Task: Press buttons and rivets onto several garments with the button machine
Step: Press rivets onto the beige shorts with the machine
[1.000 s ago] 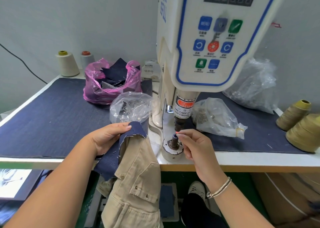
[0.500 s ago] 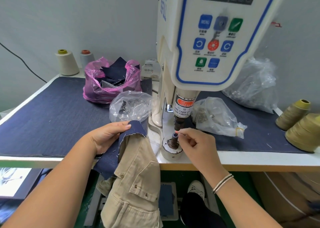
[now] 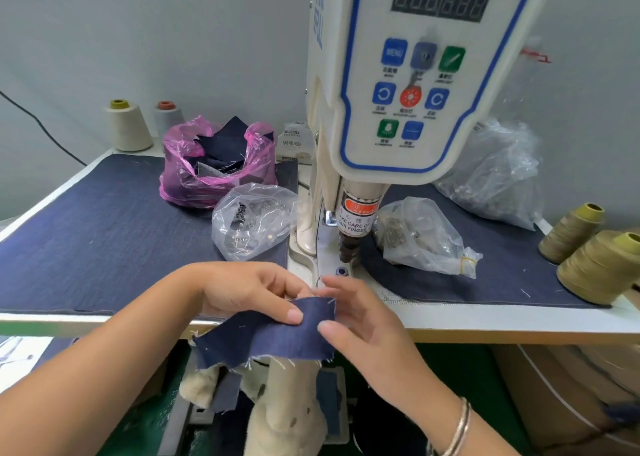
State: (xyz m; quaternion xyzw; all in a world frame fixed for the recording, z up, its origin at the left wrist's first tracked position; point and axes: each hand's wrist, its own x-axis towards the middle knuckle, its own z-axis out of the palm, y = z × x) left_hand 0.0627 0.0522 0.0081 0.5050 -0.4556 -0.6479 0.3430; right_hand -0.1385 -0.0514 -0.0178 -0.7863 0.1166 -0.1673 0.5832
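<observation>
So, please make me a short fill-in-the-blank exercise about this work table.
1. Both hands hold a piece of ____ denim.
2. The pink bag holds dark ____ scraps.
3. The right hand wears a ____ at the wrist.
4. The machine has one ____ round button.

Missing words: blue; fabric; bracelet; red

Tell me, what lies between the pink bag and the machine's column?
In the head view, a small white carton stands between the pink bag and the machine's column.
</observation>
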